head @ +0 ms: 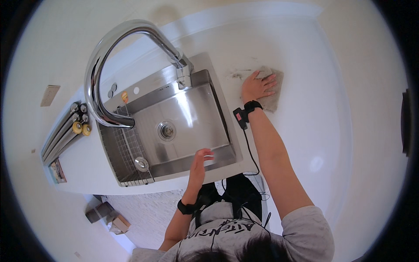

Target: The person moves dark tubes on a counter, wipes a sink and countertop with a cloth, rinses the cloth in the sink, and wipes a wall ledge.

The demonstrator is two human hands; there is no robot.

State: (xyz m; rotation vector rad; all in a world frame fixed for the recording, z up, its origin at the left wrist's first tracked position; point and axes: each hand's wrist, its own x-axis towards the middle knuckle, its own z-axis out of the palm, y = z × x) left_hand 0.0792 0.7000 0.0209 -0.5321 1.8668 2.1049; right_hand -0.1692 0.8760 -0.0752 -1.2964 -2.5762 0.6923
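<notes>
My right hand lies flat with spread fingers on a grey-beige cleaning cloth, pressing it against the white countertop. Dark smudges mark the counter just left of that hand. My left hand hovers over the front rim of the stainless steel sink, fingers a little bent and holding nothing. A strap with a small black device and a cable circles my right wrist; another black strap is on the left one.
A tall chrome faucet arches over the sink. Inside the basin, a wire rack spans the left side, with a round metal strainer near it. Metal legs or tubes lie on the left counter. Boxes stand on the floor.
</notes>
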